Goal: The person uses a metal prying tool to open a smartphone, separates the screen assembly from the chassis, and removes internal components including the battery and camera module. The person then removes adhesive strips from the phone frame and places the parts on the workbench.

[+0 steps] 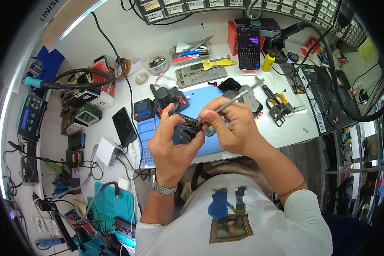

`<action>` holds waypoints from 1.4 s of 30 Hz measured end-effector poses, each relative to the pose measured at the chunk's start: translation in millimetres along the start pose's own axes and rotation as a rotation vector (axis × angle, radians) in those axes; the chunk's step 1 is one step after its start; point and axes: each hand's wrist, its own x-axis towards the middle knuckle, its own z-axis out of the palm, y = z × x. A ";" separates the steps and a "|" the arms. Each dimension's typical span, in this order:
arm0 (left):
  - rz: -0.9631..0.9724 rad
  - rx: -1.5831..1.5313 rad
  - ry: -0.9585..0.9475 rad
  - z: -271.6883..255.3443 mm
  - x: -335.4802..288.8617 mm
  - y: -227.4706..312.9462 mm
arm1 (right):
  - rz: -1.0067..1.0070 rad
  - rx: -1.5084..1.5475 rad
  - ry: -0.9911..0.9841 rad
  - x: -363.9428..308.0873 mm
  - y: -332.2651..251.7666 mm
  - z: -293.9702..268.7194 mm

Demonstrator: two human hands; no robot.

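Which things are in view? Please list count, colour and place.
Table: 1, white, centre
Work mat: 1, blue, table's front
Dark piece: 1, black, above work mat
Metal tool: 1, grey, above work mat
Standing phone: 1, black, table's back
Lying phone: 1, black, left of work mat
Bottle: 1, yellow, beside standing phone
Scraper: 1, yellow, behind work mat
Small drawers: many, dark-framed, top edge
Cables: many, mostly black, both sides
Smaller items: too many to count
Wristwatch: 1, silver, lower half
T-shirt: 1, white, bottom
Left hand: 1, bare, holding dark piece
Right hand: 1, bare, holding metal tool
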 end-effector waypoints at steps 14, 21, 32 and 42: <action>-0.019 -0.058 -0.042 -4.6 -5.1 -9.8 | 0.389 0.330 -0.213 37.1 -0.9 -12.4; -0.120 -0.061 0.037 0.4 -2.6 -10.7 | 0.059 0.037 -0.098 14.3 2.8 -8.4; -0.163 -0.005 0.042 8.2 7.2 -9.0 | -0.495 -0.193 0.194 -6.1 29.7 5.4; -0.145 -0.014 0.044 7.8 7.6 -9.1 | -0.542 -0.249 0.120 -7.9 29.3 2.8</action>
